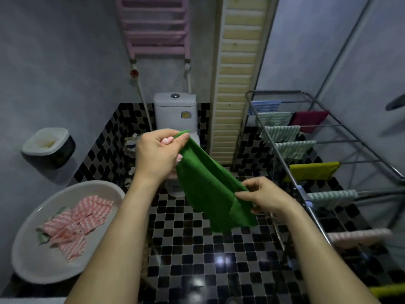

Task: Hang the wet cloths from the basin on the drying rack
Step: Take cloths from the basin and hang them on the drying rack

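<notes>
**A:** Which step are you on?

**B:** Opening one out before hanging it. My left hand point(157, 154), at the middle of the frame, pinches an upper corner of the green cloth point(208, 194) between thumb and curled fingers. My right hand point(260, 198), lower and to the right, pinches the cloth's lower edge the same way. The cloth runs on a slant between the two, in the air above the checked floor point(197, 260) and touching nothing else.

**A:** And the rest of the washing?

**B:** Pink striped cloths point(76, 224) lie crumpled in the basin point(28, 255) at lower left, so I judge the job is well along but not finished. The drying rack point(282, 92) on the right side already carries a row of cloths, one per rung, among them a yellow cloth point(313, 171).

**A:** What does the next move need?

**B:** I should probably level my hands so the top edge runs straight, then swing right and lay the cloth over a bare stretch of rung. Most of the rungs look free further right of what hangs there. It needs to fall evenly on both sides, or the wet weight could drag it off.
</notes>
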